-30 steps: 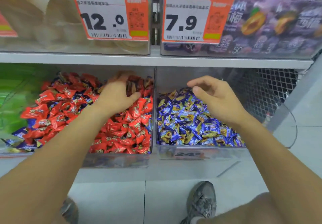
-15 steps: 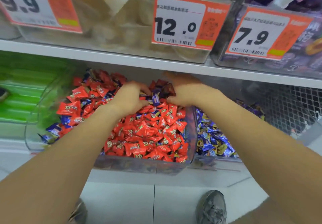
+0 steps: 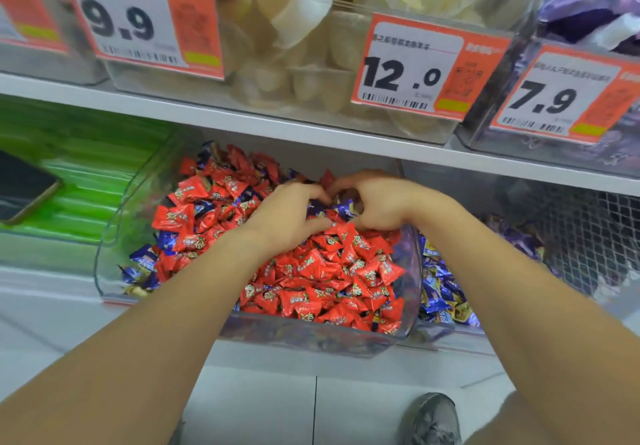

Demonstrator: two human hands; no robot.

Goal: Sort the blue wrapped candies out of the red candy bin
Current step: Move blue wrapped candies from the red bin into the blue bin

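While both sets of fingers (image 3: 313, 192) curl down into the candy pile, they close around a few blue wrapped candies (image 3: 341, 210) lying between them; the exact grip is partly hidden. Left hand (image 3: 287, 219) and right hand (image 3: 379, 204) sit almost touching at the back of the clear red candy bin (image 3: 311, 335), which is heaped with red candies (image 3: 332, 271) and scattered blue ones. Just right stands a bin of blue candies (image 3: 440, 292). Above, a shelf (image 3: 214, 114) carries price tags (image 3: 412, 67).
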